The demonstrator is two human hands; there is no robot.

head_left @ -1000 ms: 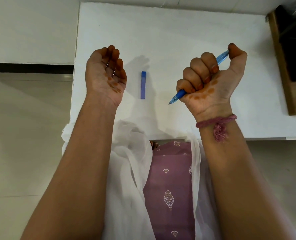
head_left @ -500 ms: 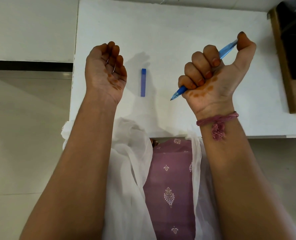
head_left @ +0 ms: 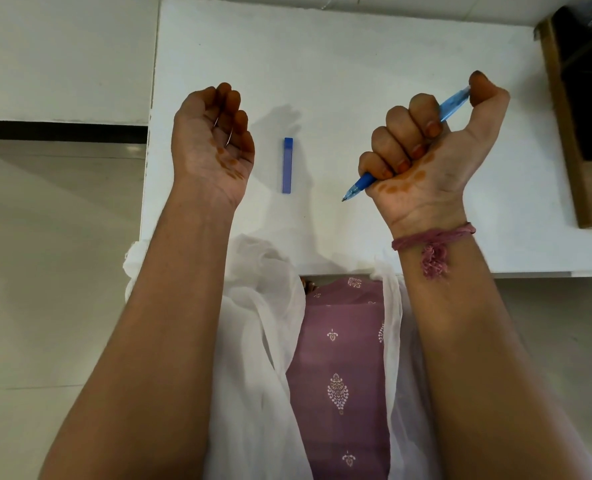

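Note:
My right hand (head_left: 426,154) is raised above the white table (head_left: 356,57), palm toward me. It grips a blue pen-like stick (head_left: 452,105) in a fist. Its tip (head_left: 351,192) points down-left out of the fist, and my thumb sits on its upper end. My left hand (head_left: 211,143) is raised at the left with the palm toward me, its fingers curled over the palm, and I see nothing held in it. A small blue rectangular case (head_left: 287,165) lies flat on the table between my hands.
A brown wooden piece with dark items (head_left: 564,133) stands along the table's right edge. The table's near edge (head_left: 529,273) runs just past my wrists. A white scarf (head_left: 263,341) and purple cloth (head_left: 339,358) cover my lap below.
My right hand has lifted a little up and to the right with the blue pen, thumb staying on its top end. My left hand has hardly moved.

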